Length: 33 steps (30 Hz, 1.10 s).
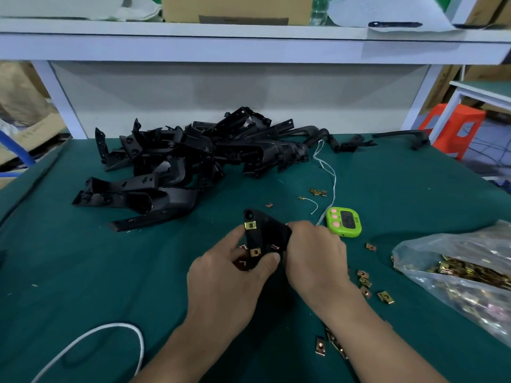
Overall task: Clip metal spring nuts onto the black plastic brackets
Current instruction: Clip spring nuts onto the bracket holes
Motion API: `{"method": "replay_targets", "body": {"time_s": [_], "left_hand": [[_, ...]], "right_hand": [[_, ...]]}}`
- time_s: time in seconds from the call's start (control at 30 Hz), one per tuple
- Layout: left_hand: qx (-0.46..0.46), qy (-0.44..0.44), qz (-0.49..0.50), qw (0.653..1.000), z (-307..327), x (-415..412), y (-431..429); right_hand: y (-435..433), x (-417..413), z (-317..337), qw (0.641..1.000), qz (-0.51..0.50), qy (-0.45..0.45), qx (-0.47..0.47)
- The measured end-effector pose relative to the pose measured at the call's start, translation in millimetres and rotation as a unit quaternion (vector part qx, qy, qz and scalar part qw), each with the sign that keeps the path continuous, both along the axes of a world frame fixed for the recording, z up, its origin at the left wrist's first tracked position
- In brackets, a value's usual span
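Gripping bracket (266,233) with left hand (229,275) and right hand (315,252) beside loose spring nuts (364,283) at right, presumably for reach.

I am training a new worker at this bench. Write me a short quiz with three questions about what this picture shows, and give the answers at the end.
1. True or false: the bracket held in the left hand and the right hand has no nut clipped on it yet.
2. Where is the bag of nuts? A) on the table, at the person's right; B) at the person's left; C) on the floor.
3. Fill in: the green timer lies just beyond the ___ hand.
Key: 1 false, two nuts sit on it; 2 A; 3 right.
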<state>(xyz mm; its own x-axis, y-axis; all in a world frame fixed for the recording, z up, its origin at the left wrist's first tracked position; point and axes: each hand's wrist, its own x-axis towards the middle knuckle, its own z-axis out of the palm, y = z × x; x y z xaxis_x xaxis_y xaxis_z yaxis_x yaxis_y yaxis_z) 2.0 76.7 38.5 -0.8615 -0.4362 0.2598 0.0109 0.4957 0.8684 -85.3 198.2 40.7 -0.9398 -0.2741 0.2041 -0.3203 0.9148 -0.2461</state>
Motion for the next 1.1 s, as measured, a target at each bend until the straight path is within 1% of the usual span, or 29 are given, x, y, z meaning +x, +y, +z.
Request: {"method": "replay_targets", "body": {"time_s": [0.1, 0.2, 0.3, 0.37, 0.43, 0.47, 0.5, 0.57, 0.6, 0.63, 0.67, 0.77, 0.87, 0.97, 1.03, 1.1], "left_hand": [[-0.048, -0.014, 0.027, 0.998, -1, -3, -2], [-0.063, 0.003, 0.040, 0.997, -2, -6, -11], [-0.068, 0.014, 0.031, 0.997, -2, -7, -18], [-0.052, 0.011, 0.020, 0.998, 1, -7, -22], [-0.046, 0.021, 0.043, 0.998, 3, -11, -32], [-0.047, 0.032, 0.065, 0.996, 4, -12, -38], [-0.044, 0.048, 0.089, 0.994, 8, -13, -44], [-0.023, 0.073, 0.126, 0.989, 11, -15, -55], [-0.011, 0.076, 0.127, 0.989, 13, -16, -58], [-0.002, 0.074, 0.120, 0.990, 16, -17, -59], [0.005, 0.069, 0.106, 0.992, 19, -19, -58], [-0.002, 0.064, 0.066, 0.996, 25, -31, -44], [-0.009, 0.042, 0.022, 0.999, 36, -49, -13], [0.002, 0.041, -0.036, 0.998, 52, -68, 38], [0.036, 0.048, -0.092, 0.994, 65, -79, 79], [0.112, 0.033, -0.168, 0.979, 77, -88, 126]], "right_hand": [[-6, 3, 0, 1.000, 0.005, 0.005, -0.002], [-13, 8, -5, 0.999, 0.025, 0.025, -0.018], [-13, 11, -8, 0.998, 0.045, 0.015, -0.047], [-11, 9, -6, 0.995, 0.070, -0.001, -0.075], [-12, 9, 1, 0.982, 0.126, -0.025, -0.140], [-14, 11, 4, 0.965, 0.160, -0.054, -0.199], [-17, 12, 10, 0.941, 0.185, -0.101, -0.265], [-22, 16, 22, 0.878, 0.207, -0.231, -0.364], [-23, 17, 24, 0.849, 0.206, -0.286, -0.394], [-21, 16, 25, 0.829, 0.195, -0.322, -0.415], [-16, 16, 27, 0.817, 0.177, -0.342, -0.429], [11, 15, 33, 0.806, 0.138, -0.346, -0.460], [50, 17, 41, 0.775, 0.126, -0.354, -0.508], [98, 21, 51, 0.755, 0.096, -0.318, -0.564], [135, 26, 58, 0.732, 0.069, -0.293, -0.611], [172, 33, 64, 0.699, 0.017, -0.266, -0.664]]}}
